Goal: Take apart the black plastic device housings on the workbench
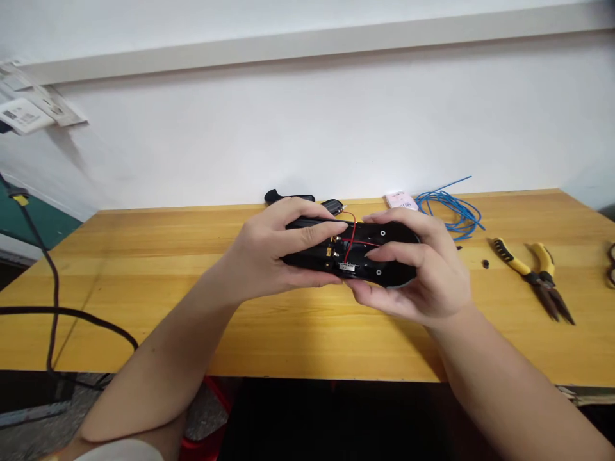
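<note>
Held above the wooden table is an open black plastic casing (350, 253), long and oval, with its inside facing up. Thin red wires (353, 238) cross it over small metal and gold-coloured parts. My left hand (273, 246) grips its left end, with the fingers across the top and the thumb below. My right hand (413, 266) grips its right end, with the fingers over the rim and the thumb beneath. Both hands hide the casing's ends.
On the pine table (288, 346) lie yellow-handled pliers (538, 278), a coil of blue wire (451, 211), a pink packet (401, 200), a black plastic piece (288, 197) and a small black part (485, 264). A black cable (52, 301) runs at the left.
</note>
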Demonstrator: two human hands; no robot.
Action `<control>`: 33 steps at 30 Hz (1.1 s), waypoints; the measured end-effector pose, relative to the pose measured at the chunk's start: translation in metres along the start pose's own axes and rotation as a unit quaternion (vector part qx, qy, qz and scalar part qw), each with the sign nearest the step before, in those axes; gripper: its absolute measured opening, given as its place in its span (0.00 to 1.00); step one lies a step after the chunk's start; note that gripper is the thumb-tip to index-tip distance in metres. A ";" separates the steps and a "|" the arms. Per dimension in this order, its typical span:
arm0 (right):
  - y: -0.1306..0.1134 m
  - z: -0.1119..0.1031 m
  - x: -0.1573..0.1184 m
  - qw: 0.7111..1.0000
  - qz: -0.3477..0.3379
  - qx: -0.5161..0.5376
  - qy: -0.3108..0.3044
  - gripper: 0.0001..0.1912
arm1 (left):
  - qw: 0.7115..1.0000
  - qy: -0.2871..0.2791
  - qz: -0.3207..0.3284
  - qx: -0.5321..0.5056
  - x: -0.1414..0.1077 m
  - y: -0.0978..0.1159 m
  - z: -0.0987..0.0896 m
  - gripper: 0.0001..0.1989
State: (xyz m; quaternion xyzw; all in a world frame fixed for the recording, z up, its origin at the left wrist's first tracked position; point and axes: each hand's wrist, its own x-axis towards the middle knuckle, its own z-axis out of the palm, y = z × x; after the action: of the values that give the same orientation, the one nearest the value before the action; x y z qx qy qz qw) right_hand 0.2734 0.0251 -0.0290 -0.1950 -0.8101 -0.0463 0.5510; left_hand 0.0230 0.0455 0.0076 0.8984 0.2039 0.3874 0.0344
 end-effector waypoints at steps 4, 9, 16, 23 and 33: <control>0.000 0.001 0.000 1.000 0.002 -0.007 -0.002 0.25 | 1.000 0.003 0.025 0.006 -0.001 -0.003 0.002 0.28; 0.006 0.004 -0.002 0.998 -0.046 -0.017 0.033 0.23 | 0.996 0.030 0.075 0.024 -0.001 -0.006 0.005 0.28; 0.008 0.004 -0.003 0.998 -0.039 -0.019 0.034 0.23 | 0.995 0.025 0.088 0.038 -0.001 -0.004 0.008 0.29; 0.010 0.007 -0.004 0.998 -0.040 -0.028 0.037 0.23 | 0.993 0.036 0.104 0.053 -0.002 -0.008 0.014 0.28; 0.015 0.009 -0.006 0.999 0.010 0.043 -0.004 0.37 | 0.997 0.032 0.067 0.009 -0.004 -0.012 0.013 0.27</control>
State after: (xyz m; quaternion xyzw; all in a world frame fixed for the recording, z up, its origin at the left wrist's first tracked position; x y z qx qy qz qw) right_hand 0.2730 0.0403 -0.0396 -0.1798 -0.8115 -0.0051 0.5560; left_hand 0.0260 0.0563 -0.0073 0.8976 0.1472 0.4155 -0.0063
